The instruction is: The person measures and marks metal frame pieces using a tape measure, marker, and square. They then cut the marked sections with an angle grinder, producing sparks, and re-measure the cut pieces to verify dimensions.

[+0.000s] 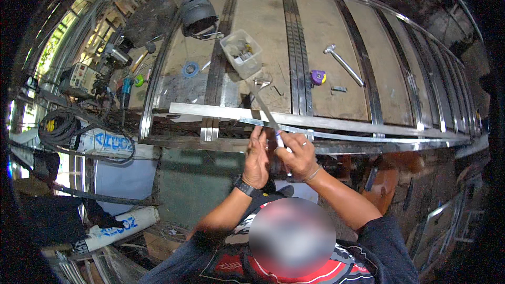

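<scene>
My right hand is closed around the white handle-like end of a long narrow tool. Its flat grey blade slants away to the upper left across the metal bars; I cannot tell its exact kind. Just left of it, my left hand has its fingers stretched out, with the tips at the edge of a thin shiny metal strip. Both hands are at the near side of a large metal frame. A pale flat bar lies lengthwise just beyond my fingers.
On the board within the frame are a clear plastic bin, a hammer, a purple tape measure, a blue disc and a welding helmet. Coiled cable and a teal power tool are at left.
</scene>
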### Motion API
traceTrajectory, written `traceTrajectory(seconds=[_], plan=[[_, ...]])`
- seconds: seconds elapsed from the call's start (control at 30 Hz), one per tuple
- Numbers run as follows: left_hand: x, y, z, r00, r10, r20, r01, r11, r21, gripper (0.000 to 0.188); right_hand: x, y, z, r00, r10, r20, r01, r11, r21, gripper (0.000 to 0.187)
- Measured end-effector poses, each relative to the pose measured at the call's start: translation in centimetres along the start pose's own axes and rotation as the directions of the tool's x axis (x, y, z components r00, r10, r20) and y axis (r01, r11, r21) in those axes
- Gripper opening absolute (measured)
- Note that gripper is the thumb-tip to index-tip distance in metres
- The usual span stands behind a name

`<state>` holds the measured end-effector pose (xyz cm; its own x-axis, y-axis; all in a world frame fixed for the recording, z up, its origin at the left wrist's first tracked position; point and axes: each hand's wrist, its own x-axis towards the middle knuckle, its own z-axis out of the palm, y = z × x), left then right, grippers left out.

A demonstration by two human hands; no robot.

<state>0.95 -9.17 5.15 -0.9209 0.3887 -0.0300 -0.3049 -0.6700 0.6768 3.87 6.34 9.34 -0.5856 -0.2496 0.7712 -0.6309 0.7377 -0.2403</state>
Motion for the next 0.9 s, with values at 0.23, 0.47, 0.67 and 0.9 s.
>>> traceTrajectory(seconds=[0.23,0.47,0.67,0.9], plan=[[-1.5,0.4,0.5,0.977,-0.166,-0.132,0.125,0.955,-0.271,0.071,0.1,-0.9,4.0,0.976,0.136,0.170,-0.194,0.896,0.400,0.031],[0.3,-0.3,-0.2,0.968,-0.083,-0.237,0.072,0.996,-0.056,0.042,-1.7,-0.1,3.4,0.943,0.229,0.239,-0.327,0.766,0.554,0.033],[1.0,-2.8,2.0,0.911,-0.027,-0.413,-0.019,0.994,-0.107,0.028,-3.3,1.9,3.0,0.906,0.314,0.283,-0.423,0.675,0.604,0.026],[1.4,-6.0,3.5,0.773,0.118,-0.624,-0.106,0.993,0.057,0.016,-4.0,3.4,3.3,0.883,0.431,0.187,-0.439,0.617,0.653,0.020]])
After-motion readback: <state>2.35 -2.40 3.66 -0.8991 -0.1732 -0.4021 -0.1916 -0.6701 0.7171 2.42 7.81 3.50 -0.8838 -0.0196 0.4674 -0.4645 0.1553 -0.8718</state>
